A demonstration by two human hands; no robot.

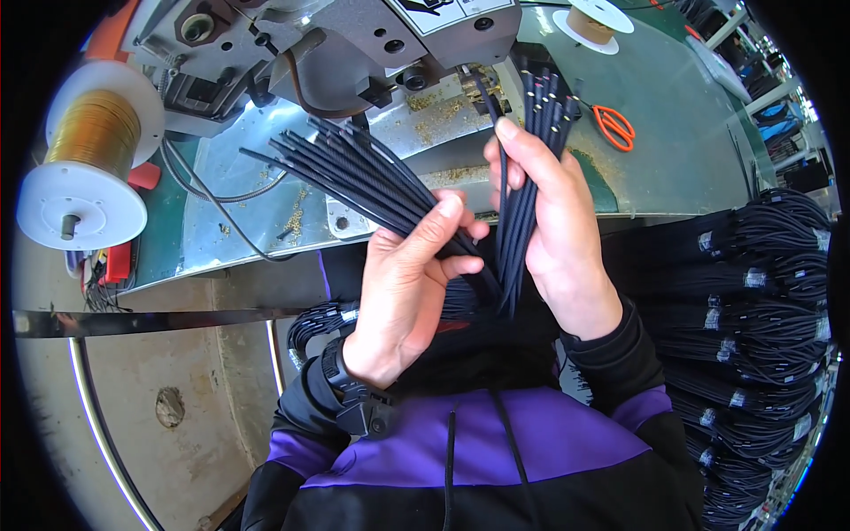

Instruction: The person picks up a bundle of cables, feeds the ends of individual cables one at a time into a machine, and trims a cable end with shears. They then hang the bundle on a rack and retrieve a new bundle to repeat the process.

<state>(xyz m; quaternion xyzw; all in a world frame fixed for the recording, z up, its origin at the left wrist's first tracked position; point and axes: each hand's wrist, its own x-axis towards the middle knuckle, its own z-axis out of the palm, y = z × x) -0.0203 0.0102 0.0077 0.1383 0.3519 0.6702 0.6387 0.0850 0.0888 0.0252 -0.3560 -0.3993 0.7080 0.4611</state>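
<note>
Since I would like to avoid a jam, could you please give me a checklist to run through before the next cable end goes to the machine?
1. Left hand grips the fanned cable bundle: ok.
2. Right hand holds the upright cables near the machine head: ok.
3. One cable separated by the right fingers: ok.
4. Cable tip seated in the machine: cannot tell.
5. Metal plate free of debris: not ok, golden scraps lie on it.
6. Orange scissors lying apart from both hands: ok.

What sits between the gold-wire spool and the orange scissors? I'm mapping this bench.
In the head view, the grey machine head and both hands' black cable bundles lie between spool and scissors.
</note>
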